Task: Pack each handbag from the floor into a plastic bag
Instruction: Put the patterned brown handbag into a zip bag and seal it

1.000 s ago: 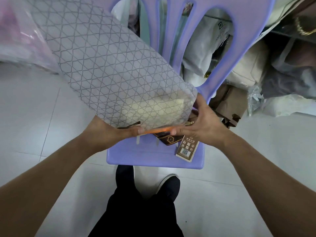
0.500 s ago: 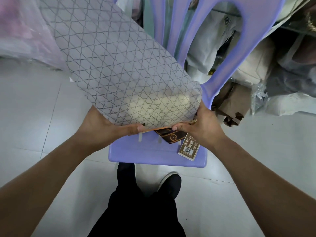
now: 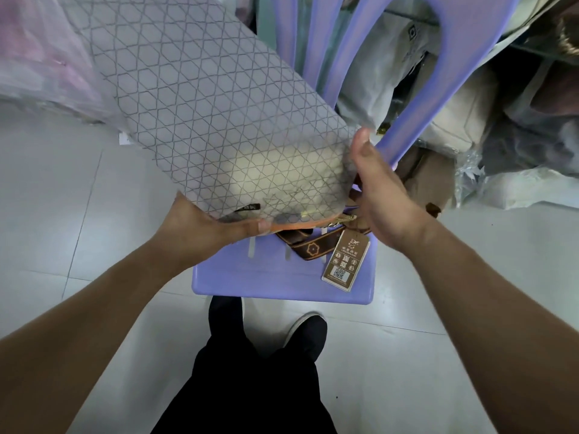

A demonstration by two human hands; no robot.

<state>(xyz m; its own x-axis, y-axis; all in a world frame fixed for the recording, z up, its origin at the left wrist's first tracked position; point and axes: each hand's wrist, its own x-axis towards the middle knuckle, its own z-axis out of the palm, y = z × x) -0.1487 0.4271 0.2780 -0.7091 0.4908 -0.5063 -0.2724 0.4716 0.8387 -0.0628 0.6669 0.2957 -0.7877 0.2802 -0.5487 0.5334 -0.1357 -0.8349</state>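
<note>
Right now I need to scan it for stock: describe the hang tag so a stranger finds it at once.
Find the purple chair in the middle. On its seat's front right, below the right hand and the patterned plastic bag, lies a brown card tag beside a flowered strap. Only it bears a QR code.

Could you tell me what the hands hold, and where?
Both hold the plastic bag at its mouth: left hand pinches the orange-edged rim, right hand grips the right corner.
</note>
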